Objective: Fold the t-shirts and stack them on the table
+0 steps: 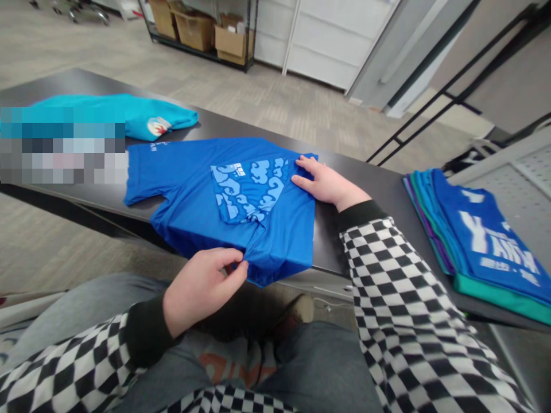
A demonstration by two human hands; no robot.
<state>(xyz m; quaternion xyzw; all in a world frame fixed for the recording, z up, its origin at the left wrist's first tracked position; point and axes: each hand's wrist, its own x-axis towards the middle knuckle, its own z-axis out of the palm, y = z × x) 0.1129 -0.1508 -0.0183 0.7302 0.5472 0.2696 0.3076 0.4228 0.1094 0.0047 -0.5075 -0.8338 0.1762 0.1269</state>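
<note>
Bright blue fabric is taking up the middle of the view: a blue T-shirt (pixel 185 189) is lying on a black bench (pixel 365 189), with one side folded across its body and a pale blue cloud-and-wave print (pixel 249 186) showing on the folded part. One sleeve is sticking out toward the left.

The left hand (pixel 202 289) is curled at the near edge of the shirt, with thumb and fingers pinching the cloth at the lower fold. The right hand (pixel 322 182) is lying open at the far side, its fingers spread and almost flat, with the fingertips resting on the folded cloth and not gripping it. Both arms are wearing black-and-white checkered sleeves (pixel 400 298) with black cuffs, and grey trousers (pixel 318 367) are showing below the bench.

Just beyond the shirt, a folded teal garment (pixel 159 117) with a small red-and-white emblem is lying on the bench, partly hidden by a pixelated patch. To the right, a stack of folded shirts (pixel 473 241) is sitting on the bench, blue with white lettering on top and teal and purple edges below. Farther off, a metal shelf (pixel 247 34) is holding cardboard boxes (pixel 193 31).
</note>
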